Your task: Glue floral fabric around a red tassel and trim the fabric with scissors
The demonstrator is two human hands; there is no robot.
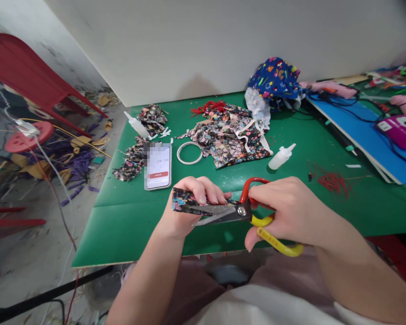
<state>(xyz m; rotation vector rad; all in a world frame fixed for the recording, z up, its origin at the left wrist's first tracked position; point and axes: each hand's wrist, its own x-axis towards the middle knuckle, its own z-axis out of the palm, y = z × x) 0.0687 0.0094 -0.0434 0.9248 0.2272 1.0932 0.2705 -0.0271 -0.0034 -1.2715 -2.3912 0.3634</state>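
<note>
In my left hand is a folded strip of black floral fabric, gripped with the fingers bent over it. My right hand grips a pair of scissors with one red and one yellow handle. The scissor blades are parted and lie along the lower edge of the strip, close to my left fingers. Whether they bite into the cloth I cannot tell. Beyond my hands lies a larger piece of floral fabric with white trim. A white ring rests left of that cloth.
A phone lies left of my hands on the green table. Small white bottles stand or lean nearby. Red thread is tangled at right. Blue patterned cloth, a blue board and pink glue guns lie at the back right.
</note>
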